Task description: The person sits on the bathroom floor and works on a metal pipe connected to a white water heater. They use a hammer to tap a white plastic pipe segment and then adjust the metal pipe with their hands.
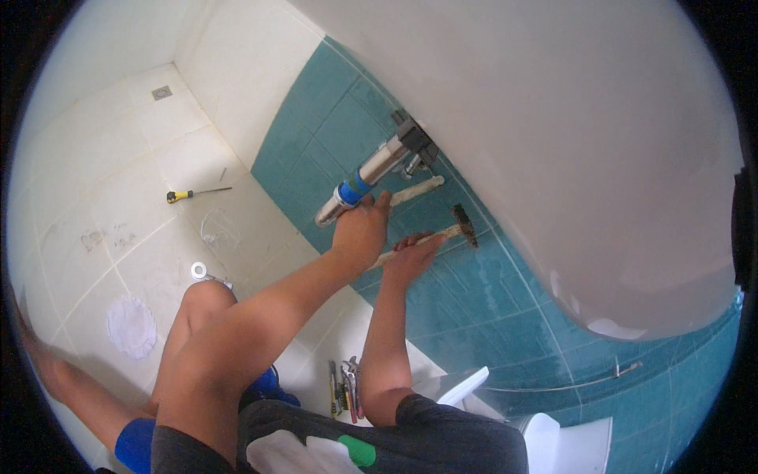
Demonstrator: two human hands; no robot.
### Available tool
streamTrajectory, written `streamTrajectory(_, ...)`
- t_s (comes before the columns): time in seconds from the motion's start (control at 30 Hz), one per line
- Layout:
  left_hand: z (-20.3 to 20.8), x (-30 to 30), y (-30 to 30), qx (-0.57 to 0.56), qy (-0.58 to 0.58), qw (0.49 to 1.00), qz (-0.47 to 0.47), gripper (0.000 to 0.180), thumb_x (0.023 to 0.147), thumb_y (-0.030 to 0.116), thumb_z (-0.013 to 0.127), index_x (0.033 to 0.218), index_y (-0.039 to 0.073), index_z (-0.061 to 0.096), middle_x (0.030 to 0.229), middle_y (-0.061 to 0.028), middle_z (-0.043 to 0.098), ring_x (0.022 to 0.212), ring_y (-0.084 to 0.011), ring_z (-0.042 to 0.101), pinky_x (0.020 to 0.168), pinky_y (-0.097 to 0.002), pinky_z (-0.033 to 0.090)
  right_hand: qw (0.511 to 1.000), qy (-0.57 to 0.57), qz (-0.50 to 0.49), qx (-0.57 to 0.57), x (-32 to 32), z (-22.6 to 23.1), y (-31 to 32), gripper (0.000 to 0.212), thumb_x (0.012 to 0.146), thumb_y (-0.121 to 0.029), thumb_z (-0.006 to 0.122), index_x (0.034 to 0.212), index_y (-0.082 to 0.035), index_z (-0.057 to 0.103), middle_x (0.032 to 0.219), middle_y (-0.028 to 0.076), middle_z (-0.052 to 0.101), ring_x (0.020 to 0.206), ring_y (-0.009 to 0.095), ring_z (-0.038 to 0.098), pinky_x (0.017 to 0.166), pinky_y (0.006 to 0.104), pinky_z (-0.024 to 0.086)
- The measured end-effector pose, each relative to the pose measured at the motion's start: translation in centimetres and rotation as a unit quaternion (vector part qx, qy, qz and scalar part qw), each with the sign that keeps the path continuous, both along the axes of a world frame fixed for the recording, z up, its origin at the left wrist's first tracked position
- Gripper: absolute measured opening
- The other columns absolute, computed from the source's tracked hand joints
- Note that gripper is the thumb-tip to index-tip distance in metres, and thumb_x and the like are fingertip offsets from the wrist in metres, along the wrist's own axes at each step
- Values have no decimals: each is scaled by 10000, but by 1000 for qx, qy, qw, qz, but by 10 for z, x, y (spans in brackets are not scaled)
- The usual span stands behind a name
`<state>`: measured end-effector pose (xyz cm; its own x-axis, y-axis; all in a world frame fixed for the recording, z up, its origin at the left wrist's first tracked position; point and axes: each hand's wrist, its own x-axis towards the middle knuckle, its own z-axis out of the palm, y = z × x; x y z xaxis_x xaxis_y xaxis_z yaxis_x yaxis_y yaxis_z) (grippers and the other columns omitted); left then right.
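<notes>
My right hand (414, 257) is closed round the pale handle of a hammer (467, 225), whose dark, rusty head points toward the teal tiled wall. To its left, my left hand (362, 233) is closed, with a pale rod (418, 190) running out from it toward the wall. Part of that rod is hidden by the fingers. Right beside the left hand, a chrome drain pipe (381, 163) with a blue band slants down from a dark fitting (416, 138) under the white basin (600, 158).
On the tiled floor lie a yellow-and-black screwdriver (183, 195), a chrome ring part (200, 271) and a whitish cloth (132, 327). Several hand tools (347, 387) sit near my right elbow. A floor drain (162, 93) is at the far left; a white toilet (545, 442) stands lower right.
</notes>
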<state>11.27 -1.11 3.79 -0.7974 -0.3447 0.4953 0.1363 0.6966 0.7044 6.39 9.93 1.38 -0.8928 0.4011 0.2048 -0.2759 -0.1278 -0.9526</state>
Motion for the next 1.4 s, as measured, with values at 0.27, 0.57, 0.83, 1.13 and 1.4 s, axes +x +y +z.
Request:
streamTrajectory(0.27, 18, -4, 10, -19, -4, 1000, -21, 424, 898, 111, 572, 1315, 34, 577, 1004, -216, 654, 832, -348, 712, 684, -433, 580, 975, 82, -56, 199, -91, -58, 18, 279, 954, -235, 477, 1039, 20, 548, 785, 122, 538, 659, 238, 550, 579, 380, 477)
streamTrajectory(0.57, 13, -4, 9, -34, -13, 999, -13, 404, 891, 131, 580, 1282, 31, 586, 1012, -212, 657, 830, -349, 716, 676, -423, 591, 857, 118, -127, 486, -105, -72, 22, 285, 952, -189, 615, 1177, -18, 649, 1183, 167, 690, 1027, 341, 673, 829, 431, 562)
streamTrajectory(0.83, 8, 1, 1, -23, -28, 999, 2, 388, 914, 133, 567, 1287, 28, 581, 1001, -222, 656, 846, -362, 715, 697, -433, 594, 970, 88, 34, 225, -88, -61, -3, 468, 981, -334, 502, 1276, 25, 557, 1215, 157, 617, 1080, 302, 596, 934, 397, 486)
streamTrajectory(1.13, -7, -1, -7, -5, -21, 1000, -3, 390, 941, 120, 547, 1317, 20, 569, 994, -221, 660, 855, -359, 707, 716, -453, 578, 994, 2, 59, 87, -22, 4, -29, 663, 1032, -638, 353, 984, 6, 506, 819, 60, 483, 697, 171, 475, 590, 312, 405)
streamTrajectory(1.4, -1, -4, -1, -12, -29, 999, -6, 369, 958, 128, 545, 1309, 21, 579, 972, -220, 661, 833, -356, 706, 691, -449, 574, 978, 95, 8, 187, -44, -8, -10, 595, 1039, -620, 357, 838, -71, 463, 655, -6, 371, 551, 134, 375, 485, 298, 308)
